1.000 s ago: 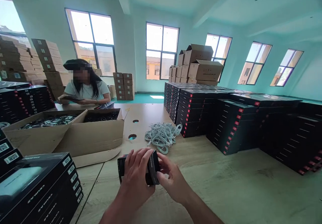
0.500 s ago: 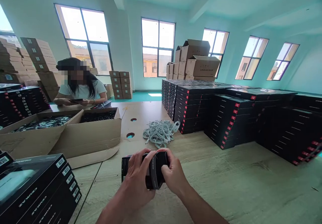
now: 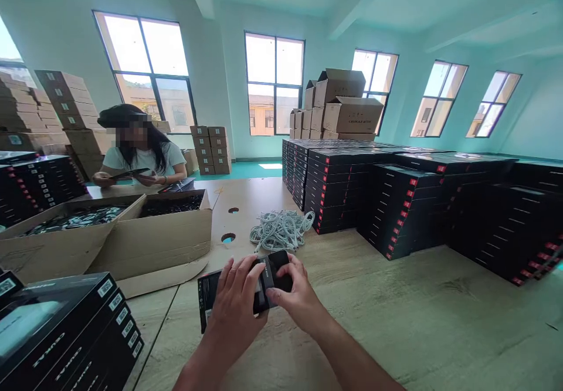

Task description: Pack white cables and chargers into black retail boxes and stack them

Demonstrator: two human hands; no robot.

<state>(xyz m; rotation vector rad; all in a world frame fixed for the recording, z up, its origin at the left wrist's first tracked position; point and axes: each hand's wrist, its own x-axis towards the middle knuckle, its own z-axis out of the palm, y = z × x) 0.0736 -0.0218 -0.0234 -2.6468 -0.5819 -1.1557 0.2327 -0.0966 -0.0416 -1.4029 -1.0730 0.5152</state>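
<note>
Just above the tabletop, both my hands are on a small, dark, printed carton (image 3: 278, 259). My left hand (image 3: 235, 302) grips its body from above, fingers over the top and thumb near the lower edge. At the carton's right end, my right hand (image 3: 299, 298) has its thumb and fingers closed on a black flap. Both palms hide much of the carton, so its contents cannot be made out. A pile of white cables (image 3: 281, 231) lies just beyond my hands on the wooden table (image 3: 373, 332).
Stacks of flat black boxes (image 3: 338, 191) line the right side. More black boxes (image 3: 74, 344) stand at near left. Open cardboard boxes (image 3: 162, 238) hold many small dark pieces. A co-worker (image 3: 145, 156) sits across the table holding something dark and flat.
The carton has tilted flatter and shifted slightly left, showing more of its left end. My right hand's fingers have moved over the flap. The co-worker's hands have spread apart with the dark item.
</note>
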